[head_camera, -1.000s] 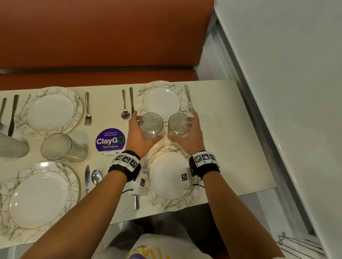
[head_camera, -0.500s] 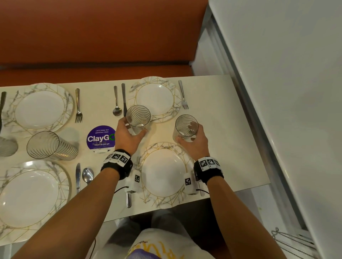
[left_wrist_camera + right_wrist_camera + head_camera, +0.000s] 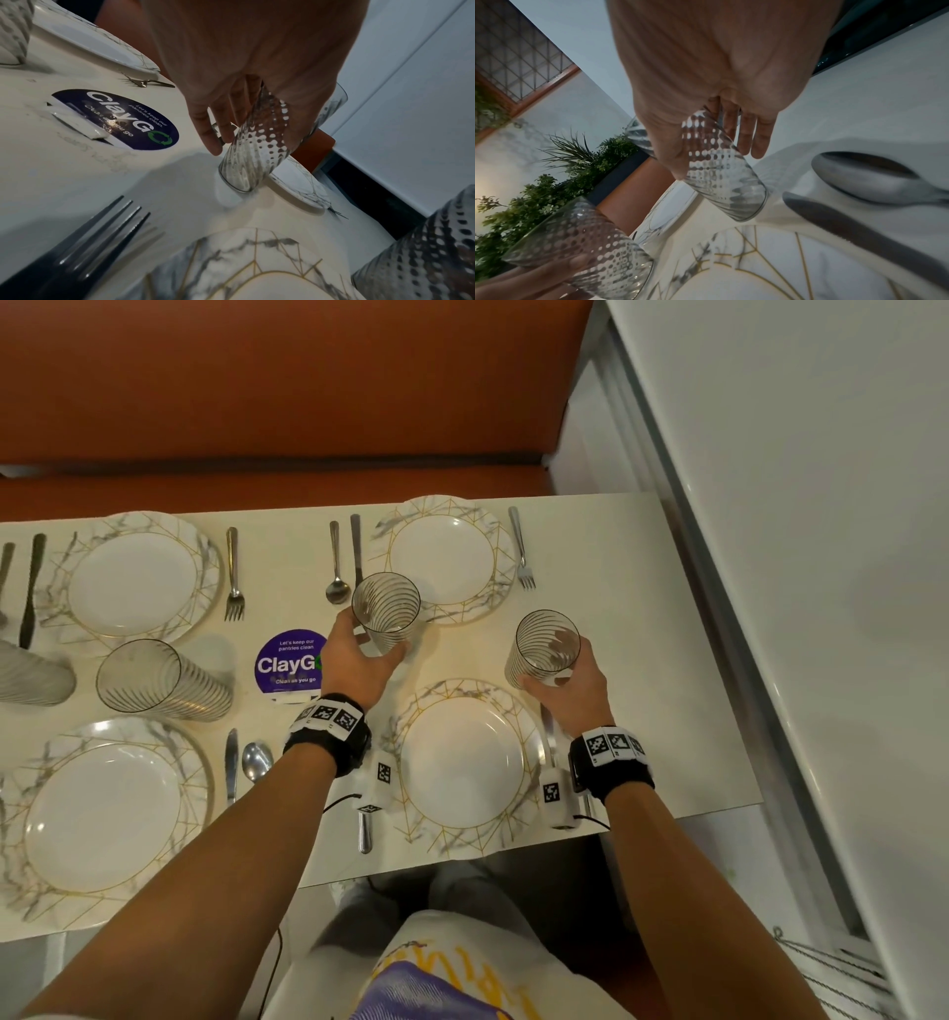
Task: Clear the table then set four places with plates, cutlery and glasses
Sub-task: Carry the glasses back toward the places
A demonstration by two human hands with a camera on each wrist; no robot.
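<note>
Four marbled plates lie on the cream table [image 3: 642, 660]. My left hand [image 3: 369, 652] grips a ribbed glass [image 3: 386, 611] beside the far right plate [image 3: 447, 557], close to its spoon and knife. In the left wrist view this glass [image 3: 254, 152] is tilted, its base just off the table. My right hand [image 3: 562, 680] grips a second ribbed glass [image 3: 545, 647] off the upper right of the near right plate [image 3: 462, 762]. In the right wrist view that glass [image 3: 721, 176] tilts above a spoon [image 3: 875, 180] and a knife [image 3: 859, 229].
Two more glasses [image 3: 154, 683] [image 3: 31, 677] stand between the left plates [image 3: 133, 577] [image 3: 102, 809]. A purple ClayGo sticker [image 3: 290, 662] marks the table's middle. A fork [image 3: 521, 549] lies right of the far right plate. An orange bench [image 3: 257, 403] runs behind, a white wall [image 3: 821, 557] at right.
The two glasses stood side by side between the right plates. My hands have drawn apart: the left glass went left and farther, the right glass went right.
</note>
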